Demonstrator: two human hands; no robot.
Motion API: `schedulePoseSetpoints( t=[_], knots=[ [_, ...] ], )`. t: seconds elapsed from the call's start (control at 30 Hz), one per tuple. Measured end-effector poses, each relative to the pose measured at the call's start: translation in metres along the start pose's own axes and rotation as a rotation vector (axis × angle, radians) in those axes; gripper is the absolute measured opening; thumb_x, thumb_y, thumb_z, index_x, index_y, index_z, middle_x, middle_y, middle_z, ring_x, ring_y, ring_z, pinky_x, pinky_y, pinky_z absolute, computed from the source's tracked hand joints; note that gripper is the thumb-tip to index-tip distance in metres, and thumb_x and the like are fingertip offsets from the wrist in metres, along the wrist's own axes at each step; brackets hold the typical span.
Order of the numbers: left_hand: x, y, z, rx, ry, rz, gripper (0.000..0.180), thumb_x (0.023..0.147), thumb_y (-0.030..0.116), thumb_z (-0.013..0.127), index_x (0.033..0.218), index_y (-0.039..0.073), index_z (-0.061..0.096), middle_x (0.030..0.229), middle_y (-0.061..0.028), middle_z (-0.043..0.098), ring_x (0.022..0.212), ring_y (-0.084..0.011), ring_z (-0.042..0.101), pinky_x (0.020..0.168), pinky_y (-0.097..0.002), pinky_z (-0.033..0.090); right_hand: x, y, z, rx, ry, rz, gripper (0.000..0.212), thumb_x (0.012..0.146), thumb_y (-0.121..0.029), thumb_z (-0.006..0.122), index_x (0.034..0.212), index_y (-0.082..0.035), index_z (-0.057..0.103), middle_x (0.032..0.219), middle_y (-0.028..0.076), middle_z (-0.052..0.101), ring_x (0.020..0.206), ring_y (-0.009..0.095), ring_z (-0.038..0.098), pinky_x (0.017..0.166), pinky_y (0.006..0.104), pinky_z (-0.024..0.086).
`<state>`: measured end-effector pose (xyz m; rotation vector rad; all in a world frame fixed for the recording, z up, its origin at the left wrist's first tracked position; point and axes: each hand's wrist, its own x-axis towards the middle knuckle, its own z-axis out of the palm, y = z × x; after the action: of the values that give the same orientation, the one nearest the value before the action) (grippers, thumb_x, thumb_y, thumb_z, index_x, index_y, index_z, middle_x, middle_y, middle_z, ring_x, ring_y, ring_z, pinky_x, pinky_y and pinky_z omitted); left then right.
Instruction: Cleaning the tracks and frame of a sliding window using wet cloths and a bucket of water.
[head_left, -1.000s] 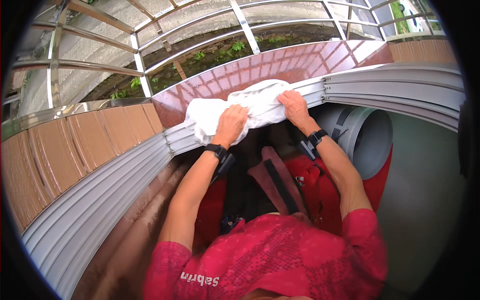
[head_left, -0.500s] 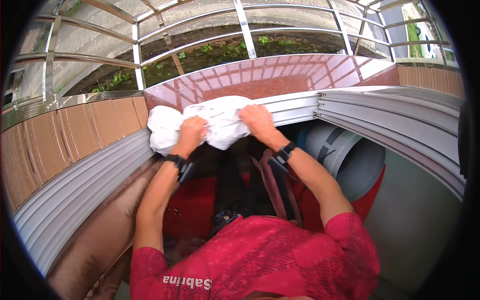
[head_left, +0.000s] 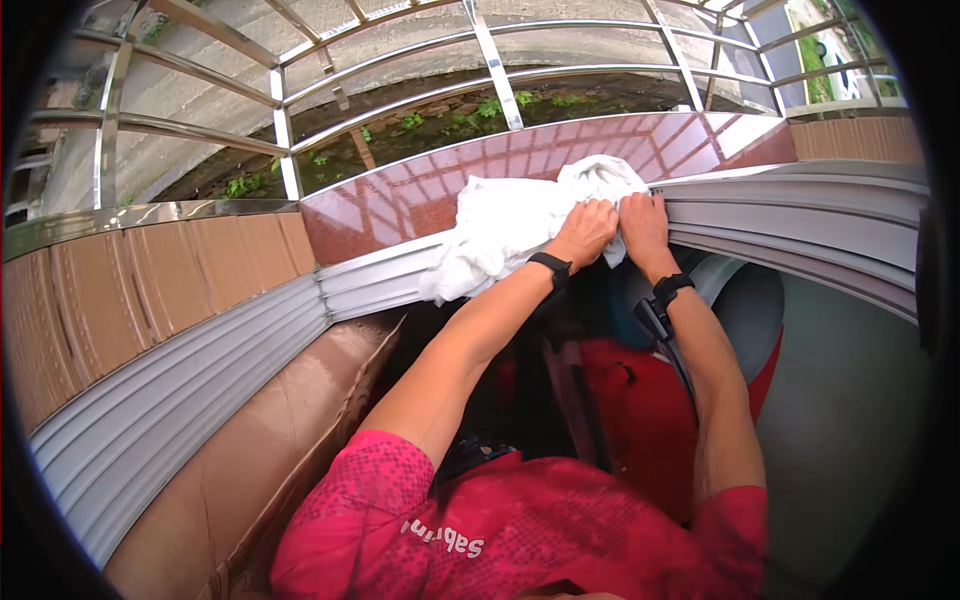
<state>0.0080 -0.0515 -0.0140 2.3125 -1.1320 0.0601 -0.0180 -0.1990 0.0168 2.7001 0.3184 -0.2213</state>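
Note:
A bunched white cloth [head_left: 505, 222] lies over the white window track [head_left: 375, 277] and partly on the polished reddish stone sill [head_left: 375, 205]. My left hand [head_left: 585, 234] grips the cloth near its right end, fingers curled into the fabric. Close beside it, almost touching, my right hand [head_left: 643, 222] pinches the cloth's right edge by the corner of the track. Most of the cloth spreads to the left of both hands, with a fold hanging over the inner edge. Each wrist wears a black band.
Beyond the sill stands a metal railing [head_left: 497, 75]. Brown tiled wall [head_left: 150, 280] and ridged track run down the left. More track [head_left: 800, 215] extends right. A grey rounded cylinder [head_left: 745, 300] sits below, beside red material [head_left: 640, 400]. A brown padded surface [head_left: 280, 400] lies lower left.
Both hands have moved right along the track with the cloth, from the left corner to the right corner. They are now closer together, and the left part of the track is uncovered.

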Motion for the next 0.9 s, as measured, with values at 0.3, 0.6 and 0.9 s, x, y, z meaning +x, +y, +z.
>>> schedulePoseSetpoints(
  t=[0.3, 0.6, 0.9],
  knots=[
    [-0.181, -0.081, -0.133, 0.222, -0.161, -0.26, 0.012, 0.08, 0.014, 0.054, 0.092, 0.01, 0.057, 0.092, -0.0053, 0.058, 0.091, -0.0212, 0.057, 0.074, -0.0354, 0.045, 0.015, -0.153, -0.051, 0.555, 0.281, -0.125, 0.016, 0.073, -0.013, 0.055, 0.088, -0.01, 0.057, 0.087, 0.007, 0.054, 0.088, 0.023, 0.053, 0.072, 0.0375, 0.041],
    [-0.191, -0.092, -0.15, 0.033, 0.292, -0.443, 0.029, 0.075, -0.001, 0.066, 0.104, 0.004, 0.064, 0.101, -0.0116, 0.06, 0.093, -0.0296, 0.059, 0.079, -0.0358, 0.048, 0.032, -0.144, -0.041, 1.105, 0.465, -0.246, 0.02, 0.069, -0.002, 0.057, 0.087, -0.009, 0.062, 0.085, 0.009, 0.057, 0.086, 0.028, 0.055, 0.076, 0.0381, 0.045],
    [-0.007, -0.014, 0.0, -0.168, 0.174, -0.261, 0.01, 0.074, 0.013, 0.058, 0.082, 0.007, 0.057, 0.087, -0.0101, 0.056, 0.086, -0.0274, 0.054, 0.076, -0.0384, 0.044, 0.018, 0.005, 0.011, 0.555, 0.262, 0.032, 0.011, 0.074, -0.002, 0.052, 0.084, -0.005, 0.056, 0.086, 0.013, 0.054, 0.084, 0.033, 0.054, 0.073, 0.0427, 0.044]
  ],
)
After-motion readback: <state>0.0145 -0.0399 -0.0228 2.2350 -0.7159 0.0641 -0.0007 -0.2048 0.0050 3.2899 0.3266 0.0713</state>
